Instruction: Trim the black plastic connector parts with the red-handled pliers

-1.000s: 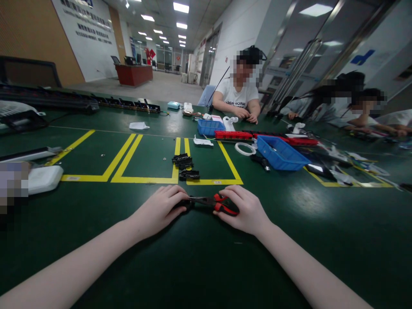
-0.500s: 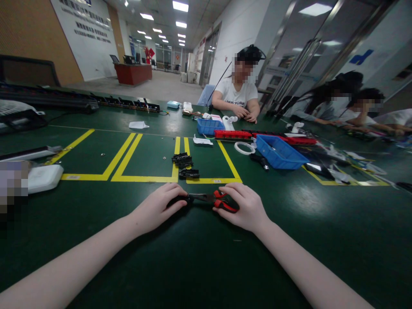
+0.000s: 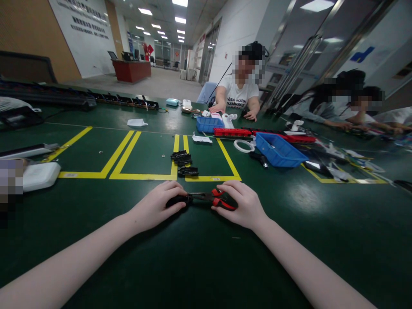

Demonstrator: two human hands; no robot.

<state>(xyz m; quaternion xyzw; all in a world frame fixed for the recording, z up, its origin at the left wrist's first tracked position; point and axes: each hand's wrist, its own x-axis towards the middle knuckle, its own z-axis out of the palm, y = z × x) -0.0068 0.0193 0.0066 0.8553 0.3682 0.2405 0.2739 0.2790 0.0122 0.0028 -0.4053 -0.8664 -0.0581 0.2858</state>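
Just above the green table (image 3: 199, 266), my right hand (image 3: 244, 204) is closed around the red and black handles of a pair of long-nose pliers (image 3: 225, 202). The jaws point left and meet a small black part (image 3: 189, 197). My left hand (image 3: 161, 201) pinches that black part between thumb and fingers, and most of it is hidden under the hand. Whether the jaws grip the part or only touch it cannot be made out. Beyond my hands lie several black plastic pieces (image 3: 182, 159) in a loose cluster across a yellow tape line.
Yellow tape (image 3: 141, 176) marks rectangles on the table. Farther right stand a blue bin (image 3: 280, 151), a white ring (image 3: 243, 146) and a black tool (image 3: 259, 159). A smaller blue bin (image 3: 210, 125) and red strips (image 3: 232, 132) lie farther back. A person (image 3: 241, 92) sits opposite.
My hands and the pliers stay in nearly the same place. Across the table, the person's hands have moved apart, one reaching toward the small blue bin.
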